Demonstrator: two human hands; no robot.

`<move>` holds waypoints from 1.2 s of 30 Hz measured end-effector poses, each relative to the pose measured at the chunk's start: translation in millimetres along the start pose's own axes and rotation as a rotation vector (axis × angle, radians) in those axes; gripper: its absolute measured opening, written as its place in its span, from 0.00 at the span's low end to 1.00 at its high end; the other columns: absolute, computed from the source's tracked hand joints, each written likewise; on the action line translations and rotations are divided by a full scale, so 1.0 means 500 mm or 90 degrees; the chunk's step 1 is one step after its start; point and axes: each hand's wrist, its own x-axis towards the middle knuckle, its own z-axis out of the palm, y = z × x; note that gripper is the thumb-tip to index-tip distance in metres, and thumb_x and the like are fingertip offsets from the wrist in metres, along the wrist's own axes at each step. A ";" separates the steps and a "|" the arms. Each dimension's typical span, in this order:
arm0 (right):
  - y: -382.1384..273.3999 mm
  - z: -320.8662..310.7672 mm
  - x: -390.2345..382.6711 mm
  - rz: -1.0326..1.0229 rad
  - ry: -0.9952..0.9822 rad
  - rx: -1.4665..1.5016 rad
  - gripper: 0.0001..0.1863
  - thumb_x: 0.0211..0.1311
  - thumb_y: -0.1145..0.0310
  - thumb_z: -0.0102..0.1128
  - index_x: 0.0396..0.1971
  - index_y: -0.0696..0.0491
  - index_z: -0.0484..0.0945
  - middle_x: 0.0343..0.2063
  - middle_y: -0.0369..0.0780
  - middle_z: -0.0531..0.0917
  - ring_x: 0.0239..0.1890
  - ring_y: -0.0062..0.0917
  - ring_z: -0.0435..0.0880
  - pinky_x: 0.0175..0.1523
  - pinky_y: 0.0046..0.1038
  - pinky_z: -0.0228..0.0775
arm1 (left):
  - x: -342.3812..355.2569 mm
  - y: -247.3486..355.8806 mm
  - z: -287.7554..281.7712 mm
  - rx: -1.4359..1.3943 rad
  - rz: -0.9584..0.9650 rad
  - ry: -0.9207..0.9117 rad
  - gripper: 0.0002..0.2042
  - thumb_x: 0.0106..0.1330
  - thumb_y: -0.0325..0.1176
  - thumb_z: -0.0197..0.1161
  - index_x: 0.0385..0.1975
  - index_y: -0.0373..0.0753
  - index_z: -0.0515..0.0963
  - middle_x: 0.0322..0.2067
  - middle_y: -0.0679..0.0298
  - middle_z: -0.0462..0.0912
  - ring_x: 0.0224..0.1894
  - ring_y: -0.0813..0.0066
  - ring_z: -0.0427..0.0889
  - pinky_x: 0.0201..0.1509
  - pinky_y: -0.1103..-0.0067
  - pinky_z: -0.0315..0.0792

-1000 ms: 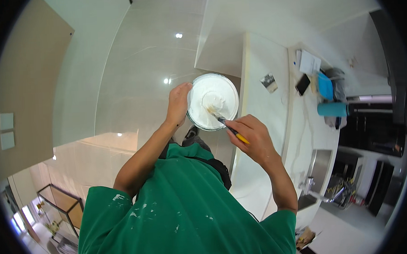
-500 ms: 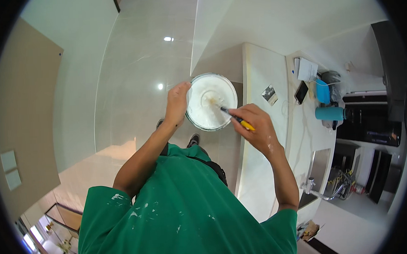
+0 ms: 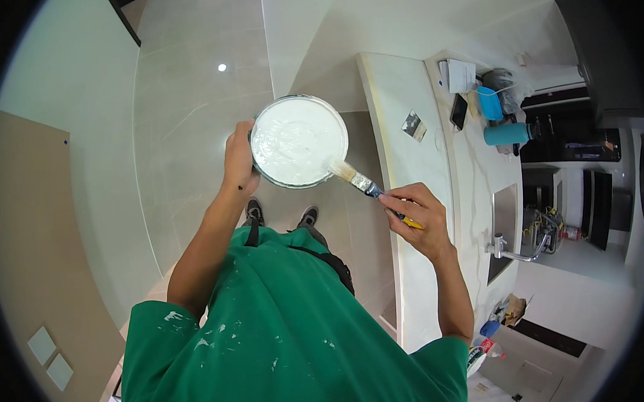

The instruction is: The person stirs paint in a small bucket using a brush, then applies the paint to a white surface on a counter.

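A round tub of white paint [image 3: 298,141] is held up in front of me, its wet surface facing up. My left hand [image 3: 239,154] grips the tub's left side, with part of the fingers hidden behind it. In my right hand [image 3: 419,215] is a paintbrush [image 3: 363,183] with a dark and yellow handle. Pale bristles point up and left, their tips at the tub's lower right rim. White paint coats the bristle ends.
Along the right runs a pale stone counter [image 3: 411,190] with a small picture card [image 3: 413,126]. Farther right are a phone [image 3: 459,112], papers [image 3: 462,75], a teal bottle [image 3: 507,135] and a sink tap [image 3: 507,249]. A beige panel [image 3: 36,235] stands left.
The brush has come out of the paint's middle to the rim at lower right. My right hand has moved right and down, and the tub has shifted left and up.
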 end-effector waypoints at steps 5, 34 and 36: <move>-0.014 -0.018 -0.016 0.035 -0.006 0.018 0.20 0.51 0.84 0.70 0.46 0.52 0.89 0.41 0.39 0.86 0.39 0.28 0.84 0.40 0.26 0.78 | 0.017 0.004 -0.015 0.060 -0.034 -0.032 0.18 0.77 0.42 0.50 0.53 0.33 0.75 0.47 0.60 0.82 0.50 0.70 0.82 0.57 0.72 0.76; 0.748 -0.079 -0.369 0.619 -0.277 0.512 0.10 0.66 0.72 0.64 0.43 0.60 0.87 0.31 0.37 0.88 0.30 0.17 0.80 0.35 0.20 0.66 | -0.043 -0.039 -0.015 0.175 0.146 0.244 0.22 0.80 0.41 0.41 0.63 0.33 0.70 0.60 0.58 0.80 0.61 0.63 0.80 0.66 0.68 0.76; 0.757 -0.073 -0.375 0.620 -0.269 0.514 0.10 0.67 0.72 0.63 0.43 0.60 0.87 0.31 0.37 0.88 0.30 0.17 0.80 0.35 0.21 0.66 | -0.054 -0.040 -0.015 0.192 0.133 0.249 0.22 0.80 0.42 0.42 0.63 0.33 0.71 0.62 0.58 0.79 0.62 0.63 0.80 0.67 0.68 0.75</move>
